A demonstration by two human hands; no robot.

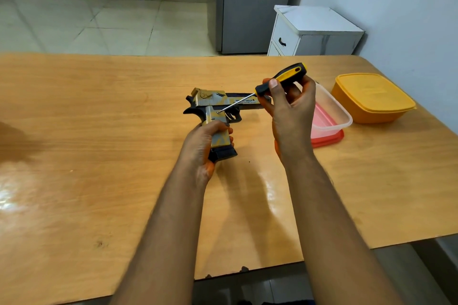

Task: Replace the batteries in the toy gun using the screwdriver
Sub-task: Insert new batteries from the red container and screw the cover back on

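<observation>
A gold and black toy gun (215, 104) lies on its side above the wooden table (99, 131), barrel pointing right. My left hand (205, 146) grips its handle from below. My right hand (287, 109) holds a yellow and black screwdriver (282, 79) by the handle. The thin metal shaft slants down to the left, and its tip touches the top of the gun's grip near the trigger. No batteries are visible.
A clear plastic container (332, 116) resting on a red lid sits right behind my right hand. An orange lidded box (371, 96) stands further right near the table's edge. A white cabinet (312, 32) and a grey fridge (250, 2) are beyond the table.
</observation>
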